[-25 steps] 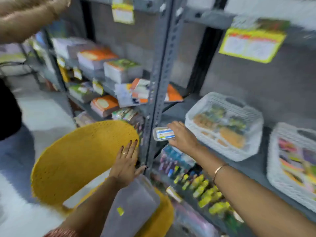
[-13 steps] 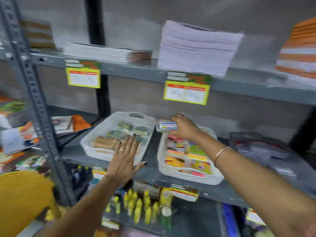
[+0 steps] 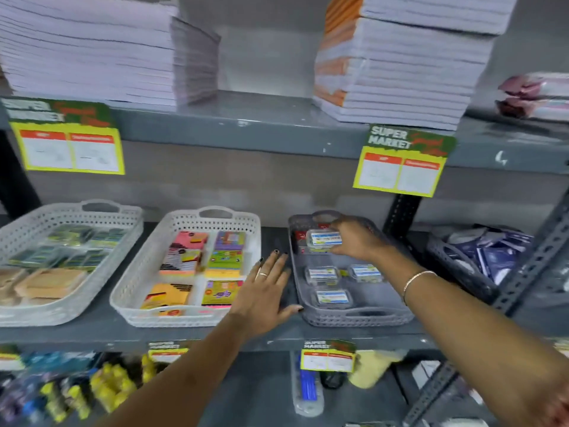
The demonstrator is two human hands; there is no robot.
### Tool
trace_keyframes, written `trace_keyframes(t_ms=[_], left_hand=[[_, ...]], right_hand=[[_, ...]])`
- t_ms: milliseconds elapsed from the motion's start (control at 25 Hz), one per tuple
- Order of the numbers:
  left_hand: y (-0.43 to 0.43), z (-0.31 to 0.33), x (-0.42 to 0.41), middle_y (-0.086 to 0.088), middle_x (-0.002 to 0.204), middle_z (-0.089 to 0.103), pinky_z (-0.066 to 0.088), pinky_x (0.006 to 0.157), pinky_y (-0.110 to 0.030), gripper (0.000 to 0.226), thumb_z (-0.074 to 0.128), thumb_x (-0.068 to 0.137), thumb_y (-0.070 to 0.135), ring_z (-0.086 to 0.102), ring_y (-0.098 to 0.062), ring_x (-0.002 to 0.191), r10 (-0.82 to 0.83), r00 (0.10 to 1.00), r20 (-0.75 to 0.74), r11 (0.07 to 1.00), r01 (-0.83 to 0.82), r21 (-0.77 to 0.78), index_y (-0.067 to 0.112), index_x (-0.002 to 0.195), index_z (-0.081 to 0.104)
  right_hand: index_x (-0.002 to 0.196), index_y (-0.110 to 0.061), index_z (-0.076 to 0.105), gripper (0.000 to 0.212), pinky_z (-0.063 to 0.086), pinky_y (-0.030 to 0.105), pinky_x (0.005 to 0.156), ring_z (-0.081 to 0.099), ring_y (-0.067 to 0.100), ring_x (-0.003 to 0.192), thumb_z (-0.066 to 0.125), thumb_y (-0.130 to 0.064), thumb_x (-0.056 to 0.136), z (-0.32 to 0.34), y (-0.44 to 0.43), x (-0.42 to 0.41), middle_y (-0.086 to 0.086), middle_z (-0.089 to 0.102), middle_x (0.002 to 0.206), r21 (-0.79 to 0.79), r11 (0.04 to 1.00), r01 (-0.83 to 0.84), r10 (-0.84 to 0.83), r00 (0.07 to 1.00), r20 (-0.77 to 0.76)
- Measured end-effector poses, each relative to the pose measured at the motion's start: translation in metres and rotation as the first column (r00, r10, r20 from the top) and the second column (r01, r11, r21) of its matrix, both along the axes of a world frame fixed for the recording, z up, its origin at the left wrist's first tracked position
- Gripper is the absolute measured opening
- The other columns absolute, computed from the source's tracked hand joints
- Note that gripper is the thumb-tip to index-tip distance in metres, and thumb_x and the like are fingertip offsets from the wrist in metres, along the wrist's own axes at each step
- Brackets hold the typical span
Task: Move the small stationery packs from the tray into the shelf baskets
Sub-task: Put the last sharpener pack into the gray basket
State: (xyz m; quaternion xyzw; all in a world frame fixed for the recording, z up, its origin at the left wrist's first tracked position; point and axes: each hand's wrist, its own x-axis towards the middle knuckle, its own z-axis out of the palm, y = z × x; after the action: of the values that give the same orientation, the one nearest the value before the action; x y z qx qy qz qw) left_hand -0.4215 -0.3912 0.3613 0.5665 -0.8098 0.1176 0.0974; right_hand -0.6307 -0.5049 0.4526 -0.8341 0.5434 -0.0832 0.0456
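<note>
The small pack [image 3: 324,239] is pinched in the right hand [image 3: 357,241], fingers curled round it, over the far end of the grey basket [image 3: 354,317]. The left hand [image 3: 264,295] lies flat, fingers spread, touching the basket's side.

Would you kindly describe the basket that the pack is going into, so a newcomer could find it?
On the middle grey shelf stand three baskets in a row. It is the right-hand one, the grey basket, under the right hand; its two neighbours are white.
</note>
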Motion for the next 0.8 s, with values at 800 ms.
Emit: trace_keyframes(t_ms=[800], left_hand=[[0.0,-0.075,-0.018,-0.007,0.157,0.0,-0.001,0.114,-0.038,0.129,-0.033,0.048,0.083,-0.001,-0.021,0.143,0.092,0.993,-0.078,0.958,-0.067,0.28,0.015,0.149,0.006]], right_hand=[[0.122,-0.012,0.052,0.049,0.043,0.027,0.083,0.055,0.022,0.1,0.07,-0.005,0.077,-0.08,0.021,-0.107,0.014,0.059,0.127,0.266,0.941,0.21,-0.162,0.968,-0.191]])
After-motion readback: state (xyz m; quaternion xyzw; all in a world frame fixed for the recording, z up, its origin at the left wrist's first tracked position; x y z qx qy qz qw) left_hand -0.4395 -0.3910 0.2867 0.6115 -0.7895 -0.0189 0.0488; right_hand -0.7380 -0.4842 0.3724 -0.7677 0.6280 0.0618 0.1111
